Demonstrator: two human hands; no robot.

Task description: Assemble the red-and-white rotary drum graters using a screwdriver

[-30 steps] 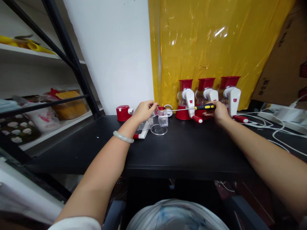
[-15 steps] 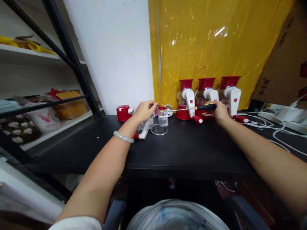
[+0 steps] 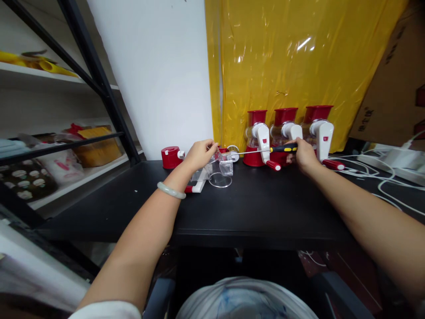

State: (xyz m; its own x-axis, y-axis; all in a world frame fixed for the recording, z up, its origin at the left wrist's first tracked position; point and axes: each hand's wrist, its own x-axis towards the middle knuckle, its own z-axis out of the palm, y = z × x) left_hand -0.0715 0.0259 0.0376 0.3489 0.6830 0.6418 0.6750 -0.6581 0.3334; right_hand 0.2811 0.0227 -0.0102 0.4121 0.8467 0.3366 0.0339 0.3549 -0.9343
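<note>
My right hand (image 3: 305, 155) is closed on the end of a screwdriver (image 3: 283, 148) with a black and yellow handle. Its long shaft points left, level, and the tip reaches a clear plastic grater body (image 3: 226, 166). My left hand (image 3: 201, 153) has its fingers closed on the upper left of that clear body. The body's round clear rim (image 3: 220, 180) faces down near the tabletop. Beneath my left wrist lies a white crank (image 3: 199, 184) with a red grip. A red round part (image 3: 170, 157) with a white knob is left of my left hand.
Several assembled red and white rotary graters (image 3: 264, 137) stand along the yellow plastic curtain (image 3: 282, 53) behind the black table (image 3: 259, 208). White cables (image 3: 385, 177) and a power strip lie at the right. A shelf rack (image 3: 79, 177) stands on the left.
My right hand's fingers have shifted on the screwdriver handle, baring more of its yellow and black grip. My left hand and the clear body hold still.
</note>
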